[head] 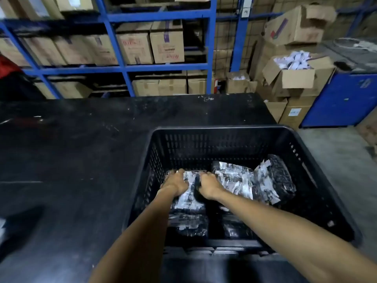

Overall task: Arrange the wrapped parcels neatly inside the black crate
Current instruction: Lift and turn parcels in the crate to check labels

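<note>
A black slatted crate point(222, 132) stands on the right part of a black table. Both my arms reach down into it. My left hand point(175, 181) and my right hand point(210, 185) press side by side on one black-wrapped parcel with a white label point(188, 198) at the crate's left side, fingers curled over its far edge. In front of it lies a second parcel point(188, 224). More parcels lie to the right: one flat point(234, 180), one tilted against the right wall point(277, 178), one low under my right forearm point(234, 229).
The black table point(71, 160) stretches to the left and behind the crate. Blue shelving point(122, 68) with cardboard boxes stands behind it. Open cartons point(293, 78) and a blue cabinet point(344, 99) are at the right, with grey floor beside the crate.
</note>
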